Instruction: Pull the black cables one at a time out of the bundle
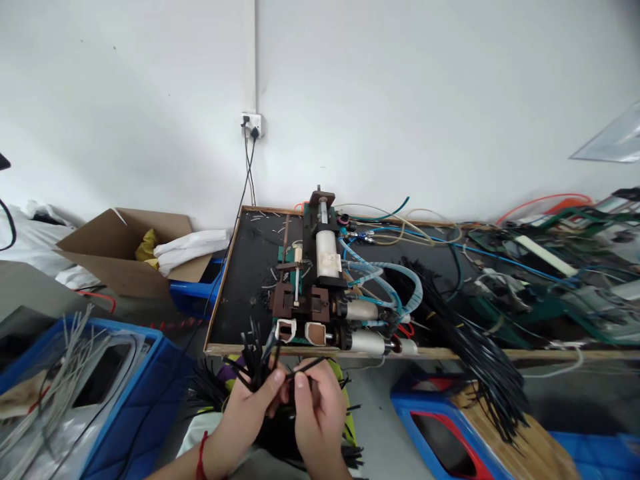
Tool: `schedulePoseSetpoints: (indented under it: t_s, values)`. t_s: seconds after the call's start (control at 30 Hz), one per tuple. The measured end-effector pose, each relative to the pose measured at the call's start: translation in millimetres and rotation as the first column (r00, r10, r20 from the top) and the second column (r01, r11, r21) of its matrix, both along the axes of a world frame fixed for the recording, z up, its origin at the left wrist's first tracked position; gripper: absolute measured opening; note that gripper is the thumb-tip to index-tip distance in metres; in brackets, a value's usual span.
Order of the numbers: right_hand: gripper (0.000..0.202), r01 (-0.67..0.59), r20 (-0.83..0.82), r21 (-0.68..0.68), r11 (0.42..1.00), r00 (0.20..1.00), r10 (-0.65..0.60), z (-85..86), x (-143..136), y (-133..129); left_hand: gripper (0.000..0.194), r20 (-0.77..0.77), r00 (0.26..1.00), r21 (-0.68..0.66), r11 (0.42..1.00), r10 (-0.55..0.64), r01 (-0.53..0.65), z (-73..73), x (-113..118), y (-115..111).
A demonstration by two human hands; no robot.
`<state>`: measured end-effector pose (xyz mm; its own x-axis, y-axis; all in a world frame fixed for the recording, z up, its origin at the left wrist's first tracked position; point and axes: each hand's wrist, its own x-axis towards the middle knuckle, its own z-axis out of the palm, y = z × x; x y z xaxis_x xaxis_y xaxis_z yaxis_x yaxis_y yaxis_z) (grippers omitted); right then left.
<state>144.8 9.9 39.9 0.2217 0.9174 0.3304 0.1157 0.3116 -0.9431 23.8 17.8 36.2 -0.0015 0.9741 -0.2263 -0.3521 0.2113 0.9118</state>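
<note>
My left hand (249, 408) is closed around a bunch of black cables (256, 357), their ends fanning upward from the fist. Beside it, my right hand (320, 407) pinches a single black cable (313, 365) between thumb and forefinger, its end pointing up to the right. The two hands almost meet, just below the front edge of the bench. Right behind them sits a pneumatic machine (327, 247) with brown clamp blocks and silver cylinders. More black cables (207, 387) lie below my hands, partly hidden by them.
A thick bundle of black cables (480, 353) hangs over the bench's front edge (430, 353). Blue crates stand at the left (145, 373) and lower right (425, 427). An open cardboard box (115, 267) is behind the left crate. Air hoses (407, 287) loop beside the machine.
</note>
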Motion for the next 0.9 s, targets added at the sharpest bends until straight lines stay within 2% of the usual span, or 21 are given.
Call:
schedulePoseSetpoints:
  t_s: [0.1,0.17,0.27,0.33,0.4,0.47,0.53,0.6,0.7,0.77,0.9]
  values:
    - [0.026,0.009,-0.314,-0.125,0.992,0.948,-0.048,-10.4,-4,2,0.040,0.052,0.977,0.046,0.977,0.207,-0.210,-0.8,-3,6]
    - [0.028,-0.104,-0.393,-0.210,0.972,0.920,0.014,-14.8,-7,5,0.034,0.125,0.967,0.025,0.973,0.224,-0.229,-2.3,-4,8]
    - [0.031,-0.294,-0.281,-0.281,0.914,0.935,0.215,-15.6,-8,7,0.034,0.087,0.982,-0.010,0.986,0.168,-0.167,-7.7,-7,7]
    - [0.035,-0.349,-0.160,-0.310,0.884,0.936,0.314,-14.3,-6,6,0.031,0.025,0.984,0.000,0.984,0.177,-0.177,-10.8,-7,6]
    - [0.042,-0.403,-0.117,-0.351,0.845,0.914,0.387,-14.6,-2,5,0.029,0.003,0.977,0.007,0.977,0.215,-0.215,-10.8,-8,8]
    - [0.047,-0.481,-0.172,-0.384,0.788,0.876,0.451,-18.3,3,3,0.030,0.019,0.967,-0.013,0.967,0.254,-0.254,-7.1,-7,12]
    - [0.048,-0.550,-0.333,-0.367,0.750,0.831,0.447,-24.5,6,1,0.037,0.052,0.961,-0.030,0.962,0.272,-0.270,-0.9,-6,17]
    - [0.047,-0.565,-0.590,-0.286,0.774,0.741,0.322,-30.5,4,1,0.042,0.094,0.958,-0.020,0.962,0.272,-0.271,5.2,-4,21]
    - [0.038,-0.541,-0.879,-0.171,0.823,0.462,0.121,-34.2,-2,5,0.037,0.126,0.954,0.001,0.962,0.271,-0.273,9.8,-3,26]
    - [0.032,-0.577,-0.946,-0.126,0.807,0.314,0.076,-33.5,-5,11,0.033,0.124,0.957,-0.008,0.965,0.262,-0.263,9.4,-3,26]
    - [0.029,-0.630,-0.984,-0.077,0.773,0.173,0.042,-31.7,-9,21,0.032,0.110,0.962,-0.019,0.969,0.248,-0.248,6.1,-6,25]
